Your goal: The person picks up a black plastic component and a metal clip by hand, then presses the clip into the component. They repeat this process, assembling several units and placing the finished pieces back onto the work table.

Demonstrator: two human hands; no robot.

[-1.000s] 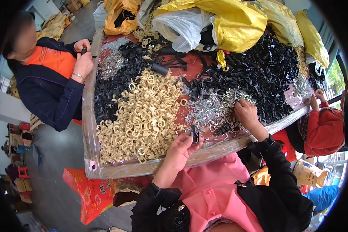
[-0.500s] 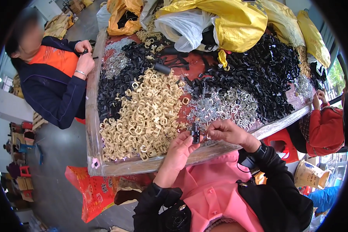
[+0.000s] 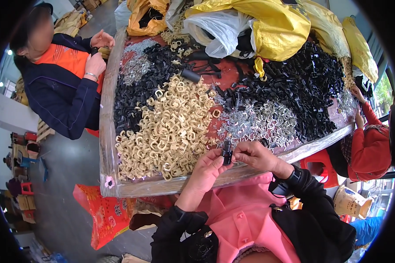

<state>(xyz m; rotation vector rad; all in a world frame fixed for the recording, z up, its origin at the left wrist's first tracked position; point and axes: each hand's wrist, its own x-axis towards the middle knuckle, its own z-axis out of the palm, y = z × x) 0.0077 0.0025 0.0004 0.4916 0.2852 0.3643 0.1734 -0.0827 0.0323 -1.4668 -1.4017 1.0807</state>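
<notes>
The left hand (image 3: 208,168) has its grip closed on a small black part (image 3: 227,154), pinched upright between thumb and fingers just above the near edge of the counter (image 3: 140,189). The right hand (image 3: 255,155) comes in from the right, thumb and forefinger pressed together at the part's right side; whether this grip pinches a small piece of its own is too small to tell.

The step in hand looks like two-handed work on that one part, the left steadying it while the right fingertips work at its side. The next move seems to call for a firm left hold and a fine, well-aligned push or pull from the right.

Left of the hands lies a heap of beige rings (image 3: 166,131); just beyond the right hand is a scatter of silvery curved pieces (image 3: 274,122), with a black heap (image 3: 307,87) farther right and a yellow bag (image 3: 272,26) at the far side.
</notes>
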